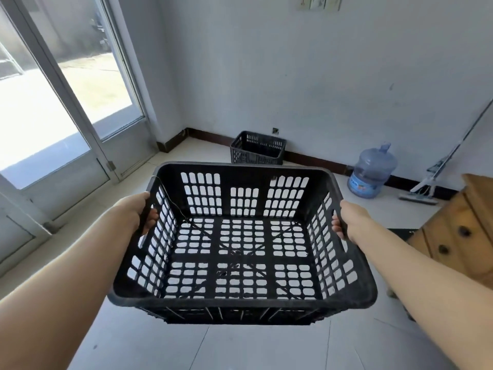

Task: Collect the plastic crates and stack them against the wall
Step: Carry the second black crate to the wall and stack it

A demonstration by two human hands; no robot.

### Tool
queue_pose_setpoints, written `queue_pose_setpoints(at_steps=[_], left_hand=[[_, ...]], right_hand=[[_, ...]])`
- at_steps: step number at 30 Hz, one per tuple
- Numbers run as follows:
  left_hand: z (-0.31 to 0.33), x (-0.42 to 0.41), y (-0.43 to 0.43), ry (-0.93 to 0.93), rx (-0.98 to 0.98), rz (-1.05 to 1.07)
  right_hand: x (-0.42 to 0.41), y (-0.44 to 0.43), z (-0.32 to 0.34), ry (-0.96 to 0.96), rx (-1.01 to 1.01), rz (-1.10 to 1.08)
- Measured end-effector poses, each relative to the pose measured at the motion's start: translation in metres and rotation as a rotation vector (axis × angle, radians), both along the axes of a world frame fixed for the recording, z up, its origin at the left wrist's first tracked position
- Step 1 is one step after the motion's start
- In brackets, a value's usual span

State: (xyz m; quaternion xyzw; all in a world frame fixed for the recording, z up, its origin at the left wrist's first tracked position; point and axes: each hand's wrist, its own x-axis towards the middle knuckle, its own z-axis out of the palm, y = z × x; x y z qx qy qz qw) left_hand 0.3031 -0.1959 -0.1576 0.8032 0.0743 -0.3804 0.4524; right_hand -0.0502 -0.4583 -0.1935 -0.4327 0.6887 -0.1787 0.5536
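Observation:
A black slotted plastic crate (241,300) hangs in the air in front of me, empty and roughly level. My left hand (138,213) grips its left rim, fingers curled through the side slots. My right hand (349,218) grips the right rim the same way. A second black crate (257,152) stands on the floor against the far wall (306,76), beyond the one I hold.
A blue water jug (372,172) stands by the wall to the right, with a flat mop (426,193) leaning beside it. A wooden chest of drawers (458,233) juts in at the right. Glass doors (66,102) fill the left side.

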Motion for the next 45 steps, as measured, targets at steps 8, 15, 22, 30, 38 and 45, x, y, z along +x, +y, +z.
queue_pose_setpoints(at_steps=[8,15,22,30,38,45], left_hand=[[0.008,0.109,-0.167,-0.038,-0.031,-0.081],[-0.011,0.190,-0.295,0.005,-0.027,-0.084],[-0.018,0.285,-0.402,0.043,-0.004,-0.057],[-0.026,0.405,-0.538,0.054,-0.010,-0.133],[-0.014,0.495,-0.681,-0.021,-0.078,-0.188],[-0.031,0.545,-0.811,-0.061,-0.093,-0.236]], right_hand=[[0.080,-0.121,0.002,-0.021,-0.027,-0.155],[0.166,-0.251,-0.012,-0.030,-0.017,-0.174],[0.263,-0.362,0.000,-0.008,-0.047,-0.156],[0.372,-0.475,-0.010,0.008,-0.047,-0.218],[0.452,-0.581,0.001,-0.002,-0.051,-0.327],[0.504,-0.699,-0.018,-0.011,-0.061,-0.377]])
